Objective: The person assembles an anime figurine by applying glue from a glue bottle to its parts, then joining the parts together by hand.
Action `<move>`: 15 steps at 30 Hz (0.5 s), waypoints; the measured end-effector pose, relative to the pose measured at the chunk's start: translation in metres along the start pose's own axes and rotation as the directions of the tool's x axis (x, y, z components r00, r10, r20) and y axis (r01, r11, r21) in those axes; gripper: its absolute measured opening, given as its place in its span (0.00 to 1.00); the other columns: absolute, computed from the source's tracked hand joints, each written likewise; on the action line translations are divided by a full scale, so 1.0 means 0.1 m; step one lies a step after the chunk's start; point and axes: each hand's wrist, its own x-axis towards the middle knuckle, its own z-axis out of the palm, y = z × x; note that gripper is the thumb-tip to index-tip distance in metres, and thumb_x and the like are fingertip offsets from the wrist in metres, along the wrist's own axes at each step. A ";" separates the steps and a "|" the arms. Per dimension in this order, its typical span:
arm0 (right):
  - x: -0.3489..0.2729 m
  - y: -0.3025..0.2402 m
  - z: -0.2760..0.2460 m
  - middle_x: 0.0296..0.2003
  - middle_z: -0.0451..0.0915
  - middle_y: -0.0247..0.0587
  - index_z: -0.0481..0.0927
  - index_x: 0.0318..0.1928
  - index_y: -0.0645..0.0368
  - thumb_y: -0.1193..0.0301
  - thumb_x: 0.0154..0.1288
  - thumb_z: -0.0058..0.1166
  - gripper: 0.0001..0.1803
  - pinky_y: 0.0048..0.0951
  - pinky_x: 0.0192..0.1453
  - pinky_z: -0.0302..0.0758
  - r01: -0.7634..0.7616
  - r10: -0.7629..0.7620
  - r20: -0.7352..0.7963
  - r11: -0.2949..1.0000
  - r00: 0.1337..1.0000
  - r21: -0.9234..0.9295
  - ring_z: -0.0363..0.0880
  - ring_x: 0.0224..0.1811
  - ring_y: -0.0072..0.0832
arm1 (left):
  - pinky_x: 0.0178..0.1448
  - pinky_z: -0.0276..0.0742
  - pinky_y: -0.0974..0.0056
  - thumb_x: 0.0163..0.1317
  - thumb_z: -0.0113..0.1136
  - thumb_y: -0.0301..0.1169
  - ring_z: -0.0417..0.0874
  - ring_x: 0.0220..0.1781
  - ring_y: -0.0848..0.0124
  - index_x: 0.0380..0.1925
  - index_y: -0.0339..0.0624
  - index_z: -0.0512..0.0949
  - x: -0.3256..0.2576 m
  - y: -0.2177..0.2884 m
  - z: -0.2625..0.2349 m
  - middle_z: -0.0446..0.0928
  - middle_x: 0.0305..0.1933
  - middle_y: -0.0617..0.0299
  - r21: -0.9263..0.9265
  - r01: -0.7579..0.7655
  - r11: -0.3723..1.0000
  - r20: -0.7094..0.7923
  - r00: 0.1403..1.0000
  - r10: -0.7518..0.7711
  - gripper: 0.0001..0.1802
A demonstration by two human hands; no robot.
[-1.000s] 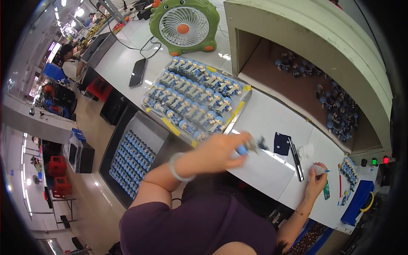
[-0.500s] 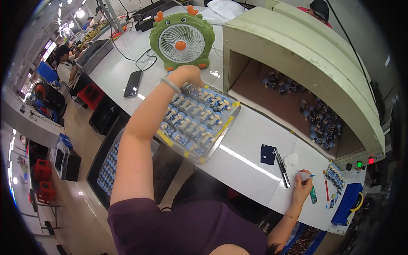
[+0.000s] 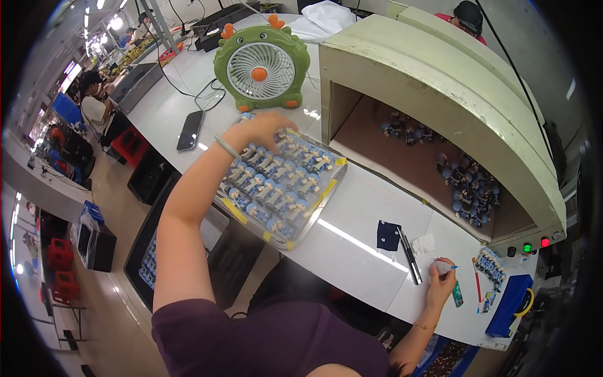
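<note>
The left hand (image 3: 256,131) has moved from above the white desk (image 3: 361,201) to far rows of blue-capped figurines (image 3: 270,193) in a clear plastic tray (image 3: 313,215), shifting work there; its grip cannot be told. The right hand (image 3: 442,286) clasps a translucent blue-tipped bottle (image 3: 441,268). A green animal-shaped fan (image 3: 259,74) stands just beyond; the left forearm (image 3: 188,220) hides some tray.

Your desk (image 3: 355,204) is white and shiny. On it you have a green fan (image 3: 259,74), a phone (image 3: 190,131) and a clear tray (image 3: 316,212) with yellow tape. A big cream box (image 3: 433,75) stands there too. Near your right side lie a dark blue cloth (image 3: 389,236), a thin black tool (image 3: 409,256), a white tissue (image 3: 424,244), a red stick (image 3: 477,279), little dolls (image 3: 491,269) and a blue box (image 3: 507,308) with a yellow handle.
</note>
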 end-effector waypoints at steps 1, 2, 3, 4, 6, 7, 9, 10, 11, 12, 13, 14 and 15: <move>0.01 -0.01 0.01 0.34 0.74 0.34 0.72 0.39 0.60 0.78 0.51 0.53 0.12 0.18 0.40 0.68 0.001 -0.001 0.004 1.000 1.000 0.004 0.71 0.35 0.20 | 0.55 0.61 0.60 0.28 0.68 0.28 0.67 0.52 0.60 0.47 0.49 0.71 -0.04 -0.03 0.07 0.71 0.46 0.57 0.018 -0.070 0.997 0.017 0.997 0.070 0.36; 0.01 -0.03 0.00 0.34 0.73 0.34 0.72 0.39 0.60 0.78 0.52 0.52 0.12 0.18 0.41 0.68 -0.010 0.010 0.009 1.000 1.000 -0.008 0.71 0.35 0.20 | 0.55 0.61 0.60 0.28 0.68 0.28 0.67 0.52 0.60 0.47 0.49 0.71 -0.07 -0.06 0.12 0.71 0.46 0.57 0.021 -0.066 0.998 0.018 0.998 0.066 0.36; 0.01 -0.04 0.00 0.34 0.73 0.35 0.72 0.39 0.60 0.79 0.52 0.52 0.12 0.19 0.42 0.68 -0.021 0.021 0.012 1.000 1.000 -0.021 0.71 0.36 0.20 | 0.55 0.59 0.59 0.29 0.66 0.30 0.67 0.52 0.61 0.47 0.50 0.71 -0.09 -0.07 0.16 0.72 0.46 0.59 0.022 -0.063 0.998 -0.014 0.998 0.063 0.35; 0.01 -0.04 0.01 0.34 0.73 0.35 0.72 0.39 0.60 0.79 0.52 0.52 0.12 0.19 0.42 0.68 -0.023 0.023 0.012 1.000 1.000 -0.018 0.71 0.36 0.20 | 0.56 0.57 0.57 0.31 0.65 0.31 0.68 0.51 0.62 0.47 0.52 0.71 -0.10 -0.08 0.18 0.72 0.45 0.61 0.024 -0.060 0.998 -0.045 0.997 0.061 0.34; 0.01 -0.04 0.02 0.35 0.73 0.35 0.71 0.39 0.60 0.79 0.52 0.52 0.11 0.19 0.43 0.67 -0.013 0.012 0.021 1.000 1.000 0.013 0.71 0.37 0.20 | 0.56 0.57 0.58 0.31 0.65 0.31 0.68 0.51 0.62 0.47 0.51 0.71 -0.11 -0.09 0.17 0.72 0.45 0.61 -0.002 -0.052 0.999 -0.032 0.998 0.051 0.34; 0.01 -0.04 0.01 0.35 0.73 0.35 0.71 0.39 0.60 0.79 0.52 0.52 0.11 0.19 0.43 0.67 -0.014 0.013 0.020 1.000 1.000 0.012 0.71 0.37 0.20 | 0.56 0.57 0.58 0.31 0.65 0.31 0.68 0.51 0.62 0.47 0.51 0.71 -0.11 -0.08 0.17 0.72 0.45 0.62 -0.031 -0.043 0.999 -0.021 0.999 0.042 0.34; 0.00 -0.05 0.02 0.35 0.73 0.36 0.71 0.39 0.61 0.80 0.52 0.51 0.12 0.19 0.44 0.67 -0.036 0.034 0.029 0.998 0.999 0.051 0.70 0.38 0.21 | 0.56 0.56 0.58 0.31 0.65 0.32 0.68 0.51 0.62 0.47 0.50 0.71 -0.12 -0.05 0.18 0.72 0.46 0.61 -0.020 -0.056 0.998 -0.047 0.997 0.055 0.33; 0.01 -0.04 0.02 0.35 0.73 0.36 0.71 0.39 0.61 0.80 0.52 0.51 0.12 0.19 0.44 0.67 -0.035 0.034 0.028 0.998 0.999 0.052 0.70 0.38 0.21 | 0.57 0.56 0.57 0.32 0.64 0.32 0.68 0.52 0.62 0.47 0.49 0.72 -0.11 -0.04 0.18 0.71 0.46 0.61 -0.008 -0.069 0.998 -0.074 0.995 0.068 0.33; 0.02 -0.03 0.02 0.35 0.73 0.35 0.71 0.39 0.61 0.80 0.52 0.51 0.12 0.19 0.44 0.67 -0.020 0.019 0.024 0.999 1.000 0.044 0.70 0.38 0.21 | 0.57 0.56 0.57 0.32 0.64 0.32 0.68 0.52 0.62 0.47 0.49 0.72 -0.10 -0.02 0.17 0.71 0.46 0.61 -0.008 -0.069 0.998 -0.074 0.995 0.069 0.33; 0.01 -0.01 0.02 0.35 0.73 0.35 0.71 0.40 0.61 0.80 0.52 0.51 0.12 0.19 0.44 0.67 -0.008 0.007 0.022 0.999 1.000 0.035 0.70 0.38 0.21 | 0.57 0.56 0.57 0.31 0.65 0.31 0.68 0.52 0.62 0.47 0.49 0.71 -0.10 0.00 0.17 0.71 0.46 0.61 0.019 -0.063 0.998 -0.072 0.995 0.065 0.34; 0.00 -0.01 0.01 0.35 0.73 0.35 0.71 0.40 0.61 0.80 0.52 0.51 0.12 0.19 0.44 0.67 -0.012 0.011 0.023 0.999 1.000 0.034 0.70 0.38 0.21 | 0.58 0.55 0.57 0.31 0.65 0.30 0.68 0.53 0.63 0.48 0.49 0.71 -0.11 0.02 0.17 0.71 0.46 0.61 0.046 -0.058 0.997 -0.069 0.996 0.061 0.35; 0.00 -0.01 0.01 0.35 0.73 0.36 0.71 0.39 0.61 0.80 0.52 0.51 0.12 0.20 0.44 0.67 -0.010 0.009 0.024 0.999 1.000 0.030 0.71 0.37 0.21 | 0.58 0.55 0.57 0.31 0.65 0.30 0.68 0.53 0.63 0.48 0.49 0.71 -0.13 0.02 0.15 0.71 0.46 0.61 0.045 -0.058 0.997 -0.065 0.996 0.061 0.35; 0.01 -0.01 0.01 0.35 0.73 0.36 0.71 0.39 0.61 0.80 0.52 0.51 0.12 0.20 0.44 0.67 -0.005 0.005 0.025 1.000 1.000 0.028 0.71 0.37 0.21 | 0.58 0.55 0.56 0.30 0.65 0.29 0.67 0.53 0.63 0.48 0.50 0.70 -0.15 0.00 0.11 0.71 0.46 0.61 0.040 -0.056 0.998 -0.089 0.994 0.059 0.36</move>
